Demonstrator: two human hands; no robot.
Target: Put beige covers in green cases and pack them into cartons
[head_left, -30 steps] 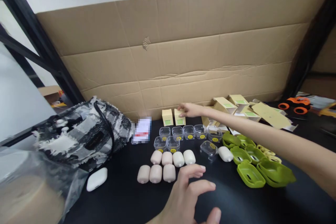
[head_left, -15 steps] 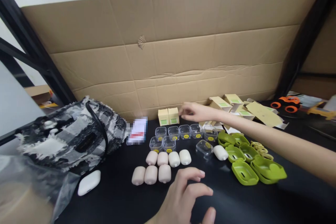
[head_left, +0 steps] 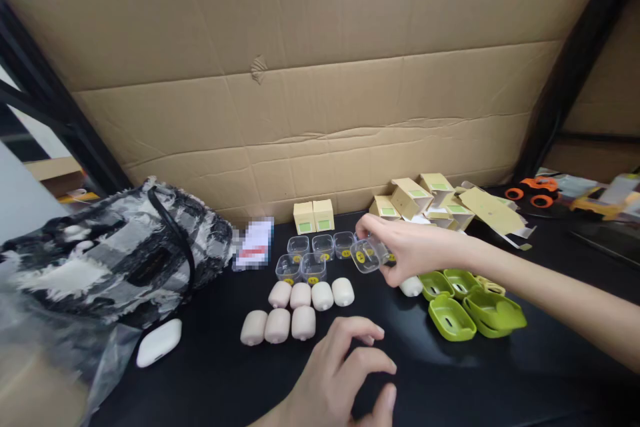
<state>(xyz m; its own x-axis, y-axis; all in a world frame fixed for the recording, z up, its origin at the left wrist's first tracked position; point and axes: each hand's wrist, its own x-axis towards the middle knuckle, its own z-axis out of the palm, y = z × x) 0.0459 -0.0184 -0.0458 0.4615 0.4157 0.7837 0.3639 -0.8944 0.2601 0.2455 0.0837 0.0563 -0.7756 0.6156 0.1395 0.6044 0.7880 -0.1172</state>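
My right hand (head_left: 403,247) is closed on a small clear plastic box (head_left: 367,257) with a yellow sticker, raised and tilted above the table. Left of it stand several similar clear boxes (head_left: 313,268) in two rows. My left hand (head_left: 335,373) hovers at the lower middle, fingers curved and apart, with nothing in it. Just beyond it lie several pale pink rounded cases (head_left: 303,323) and two white ones (head_left: 343,291). Another white case (head_left: 411,287) is partly hidden beneath my right hand. Green molded covers (head_left: 453,319) sit under and beside my right forearm.
Two small cardboard boxes (head_left: 303,219) stand against the tall cardboard panel (head_left: 320,100). More opened boxes (head_left: 411,197) and flattened card (head_left: 493,215) lie at back right, near an orange toy car (head_left: 533,192). A black-and-white bag (head_left: 125,253) and a white oval case (head_left: 159,343) are at left.
My right hand has come from beside the two cardboard boxes toward me and to the right, and now grips a clear box. My left hand stays open. The view has shifted slightly.
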